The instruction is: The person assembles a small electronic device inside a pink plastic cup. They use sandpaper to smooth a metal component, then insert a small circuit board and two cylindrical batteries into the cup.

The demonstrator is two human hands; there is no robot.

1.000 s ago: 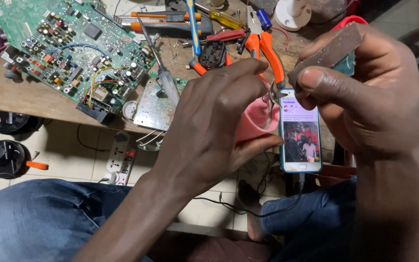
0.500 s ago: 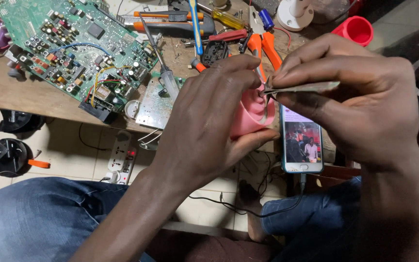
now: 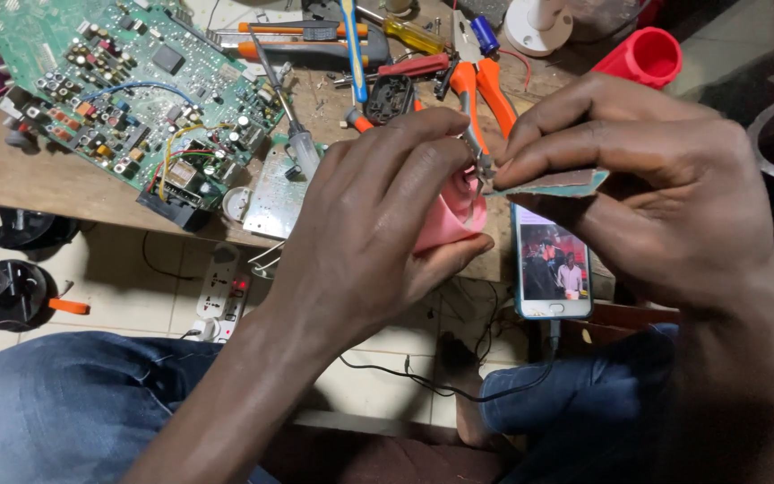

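Note:
My left hand point(image 3: 369, 233) is closed around a small pink plastic part point(image 3: 445, 220), held over the front edge of the workbench. My right hand point(image 3: 647, 188) pinches a thin flat strip, brown on top with a teal underside point(image 3: 553, 184), and its left end touches a thin metal pin sticking up from the pink part. The two hands meet at the middle of the view. Most of the pink part is hidden by my fingers.
A green circuit board point(image 3: 127, 90) lies at the left of the wooden bench point(image 3: 55, 188). Orange-handled pliers point(image 3: 477, 81), screwdrivers point(image 3: 297, 31), a red cup point(image 3: 647, 58) and a lit phone point(image 3: 553, 264) lie near my hands. A power strip point(image 3: 224, 291) sits on the floor.
My right hand turned the strip from tilted up to lying flat and brought it down against the pink part. The phone is now more exposed below my right hand.

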